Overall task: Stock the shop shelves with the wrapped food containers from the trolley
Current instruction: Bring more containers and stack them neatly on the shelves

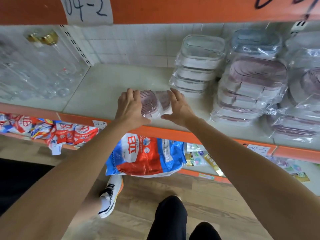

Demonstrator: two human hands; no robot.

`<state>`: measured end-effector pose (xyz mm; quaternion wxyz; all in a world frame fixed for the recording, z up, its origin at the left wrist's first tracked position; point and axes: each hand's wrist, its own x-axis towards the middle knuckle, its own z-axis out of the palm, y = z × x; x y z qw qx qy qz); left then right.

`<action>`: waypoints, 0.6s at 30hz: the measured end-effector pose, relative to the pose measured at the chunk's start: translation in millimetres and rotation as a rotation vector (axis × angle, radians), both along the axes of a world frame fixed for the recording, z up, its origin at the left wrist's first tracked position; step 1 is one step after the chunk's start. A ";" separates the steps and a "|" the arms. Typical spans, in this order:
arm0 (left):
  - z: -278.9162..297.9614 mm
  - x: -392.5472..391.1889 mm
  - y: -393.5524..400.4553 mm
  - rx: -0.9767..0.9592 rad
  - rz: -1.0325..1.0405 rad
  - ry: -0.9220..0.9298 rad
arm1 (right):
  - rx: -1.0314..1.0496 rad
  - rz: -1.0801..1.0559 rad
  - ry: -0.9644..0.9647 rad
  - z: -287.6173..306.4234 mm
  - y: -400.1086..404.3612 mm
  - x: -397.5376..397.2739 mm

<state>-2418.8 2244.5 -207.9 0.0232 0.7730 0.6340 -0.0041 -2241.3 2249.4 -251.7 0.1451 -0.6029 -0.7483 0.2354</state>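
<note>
A wrapped pack of pink-lidded food containers point(152, 103) lies on the pale shelf point(103, 87), close to its orange front edge. My left hand point(129, 108) holds the pack's left side, fingers over its top and thumb at the front. My right hand point(176, 108) holds the right side, fingers along the wrap and thumb under the front corner. To the right stand a stack of wrapped white-lidded containers point(197, 66) and a taller stack of wrapped pink-lidded containers point(249, 90). The trolley is out of view.
Clear glassware point(34, 70) fills the shelf's left end. An orange beam point(173, 9) of the shelf above hangs overhead. A red, white and blue bag point(145, 156) and smaller packets lie on the lower shelf. My feet stand on the wooden floor point(155, 191).
</note>
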 end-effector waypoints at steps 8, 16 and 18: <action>2.5 -19.9 -39.4 -0.053 0.052 0.092 | 0.074 0.052 -0.413 2.2 15.0 -29.5; 30.8 -13.1 -80.4 -0.139 0.054 0.130 | 0.012 -0.037 -0.265 31.5 -45.6 -1.6; 39.8 -10.2 -97.0 -0.169 0.045 0.120 | -0.014 -0.022 -0.248 38.7 -71.5 7.7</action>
